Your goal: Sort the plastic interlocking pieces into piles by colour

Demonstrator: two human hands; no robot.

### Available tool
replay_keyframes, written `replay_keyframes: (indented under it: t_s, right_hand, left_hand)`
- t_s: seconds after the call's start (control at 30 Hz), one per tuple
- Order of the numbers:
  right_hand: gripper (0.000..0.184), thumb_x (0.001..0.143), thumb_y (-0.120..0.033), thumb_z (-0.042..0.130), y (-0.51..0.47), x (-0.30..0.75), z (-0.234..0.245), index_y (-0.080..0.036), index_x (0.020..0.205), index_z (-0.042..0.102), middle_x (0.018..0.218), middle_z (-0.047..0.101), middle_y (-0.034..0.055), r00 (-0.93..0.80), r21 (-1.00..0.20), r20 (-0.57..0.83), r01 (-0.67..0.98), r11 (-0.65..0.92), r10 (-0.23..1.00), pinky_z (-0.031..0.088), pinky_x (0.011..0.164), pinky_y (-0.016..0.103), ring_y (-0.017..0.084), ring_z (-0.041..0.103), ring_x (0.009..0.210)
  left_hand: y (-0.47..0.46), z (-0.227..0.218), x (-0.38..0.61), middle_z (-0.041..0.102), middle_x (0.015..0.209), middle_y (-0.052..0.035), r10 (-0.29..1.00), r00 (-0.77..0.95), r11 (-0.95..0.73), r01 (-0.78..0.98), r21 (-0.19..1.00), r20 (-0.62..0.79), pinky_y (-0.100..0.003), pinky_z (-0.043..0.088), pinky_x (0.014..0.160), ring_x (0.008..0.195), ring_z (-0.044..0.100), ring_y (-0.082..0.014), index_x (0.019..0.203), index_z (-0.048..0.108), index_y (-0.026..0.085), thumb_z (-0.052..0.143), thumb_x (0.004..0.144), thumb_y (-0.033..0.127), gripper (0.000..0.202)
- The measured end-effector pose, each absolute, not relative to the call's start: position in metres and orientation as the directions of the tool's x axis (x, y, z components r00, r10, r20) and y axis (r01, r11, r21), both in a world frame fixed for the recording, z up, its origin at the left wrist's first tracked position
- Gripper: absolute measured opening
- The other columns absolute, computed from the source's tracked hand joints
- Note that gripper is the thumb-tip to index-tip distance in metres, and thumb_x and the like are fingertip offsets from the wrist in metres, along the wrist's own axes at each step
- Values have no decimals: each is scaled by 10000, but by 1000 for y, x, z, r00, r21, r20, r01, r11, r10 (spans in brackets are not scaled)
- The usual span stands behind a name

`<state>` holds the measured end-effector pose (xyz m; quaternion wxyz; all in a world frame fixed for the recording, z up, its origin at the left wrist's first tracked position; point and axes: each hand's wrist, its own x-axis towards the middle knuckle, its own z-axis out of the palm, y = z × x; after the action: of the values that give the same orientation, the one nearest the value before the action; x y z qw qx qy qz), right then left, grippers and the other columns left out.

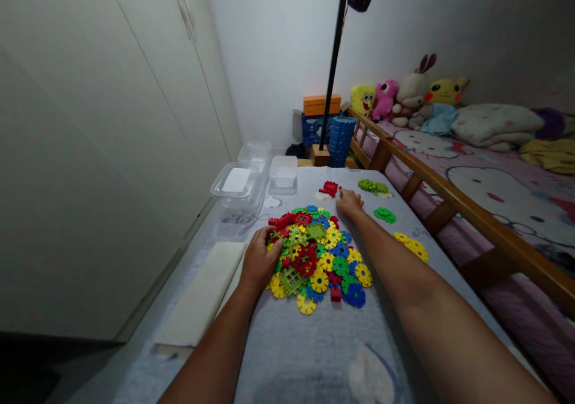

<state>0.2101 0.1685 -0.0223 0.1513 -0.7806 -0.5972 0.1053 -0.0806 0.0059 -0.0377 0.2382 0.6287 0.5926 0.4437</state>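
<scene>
A heap of colourful plastic gear-shaped pieces (pixel 317 254) lies on a grey cloth (pixel 314 344). My left hand (pixel 259 259) rests on the heap's left edge, fingers curled onto the pieces. My right hand (pixel 349 203) reaches past the heap, fingers curled down next to a small group of red pieces (pixel 330 188); what the fingers hold, if anything, is hidden. Sorted groups lie to the right: light green pieces (pixel 372 185), darker green pieces (pixel 385 215) and yellow pieces (pixel 412 246).
Three clear plastic boxes (pixel 251 179) stand at the far left of the cloth. A white pad (pixel 202 293) lies on the left. A wooden bed rail (pixel 453 203) runs along the right, with plush toys (pixel 413 93) behind. A black pole (pixel 333 63) rises at the back.
</scene>
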Motion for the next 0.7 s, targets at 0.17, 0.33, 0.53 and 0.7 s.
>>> replay_keyframes:
  t_s: [0.17, 0.33, 0.53, 0.7]
  right_hand:
    - [533, 844, -275, 569, 183, 205, -22, -247, 1376, 594, 1364, 627, 136, 269, -414, -2, 876, -246, 963, 396, 1021, 513, 366, 511, 1246]
    - [563, 799, -344, 638, 187, 208, -23, -263, 1355, 621, 1259, 694, 108, 233, -485, 29, 854, -190, 972, 418, 1023, 468, 358, 566, 1211]
    - [539, 779, -296, 643, 182, 224, -26, -246, 1315, 625, 1284, 687, 99, 262, -692, 44, 704, -160, 964, 463, 1024, 385, 278, 607, 1220]
    - [355, 725, -196, 602, 155, 232, -28, -207, 1068, 697, 1153, 719, 93, 185, -816, 65, 575, -54, 981, 489, 996, 373, 227, 656, 1092]
  left_hand:
    - [6, -38, -80, 679, 1159, -97, 957, -100, -180, 530, 829, 271, -433, 496, 1019, 1108, 638, -248, 1160, 619, 199, 599, 865, 355, 335]
    - [5, -34, -78, 685, 1150, -99, 958, -107, -171, 536, 827, 267, -446, 501, 1013, 1096, 642, -253, 1157, 626, 193, 599, 858, 342, 335]
    - [5, -35, -78, 691, 1134, -96, 952, -111, -186, 535, 824, 287, -442, 510, 1003, 1083, 650, -251, 1131, 634, 199, 610, 848, 350, 321]
    - [7, -36, -79, 688, 1126, -90, 952, -99, -191, 550, 813, 290, -428, 512, 992, 1069, 649, -245, 1127, 630, 203, 604, 843, 348, 320]
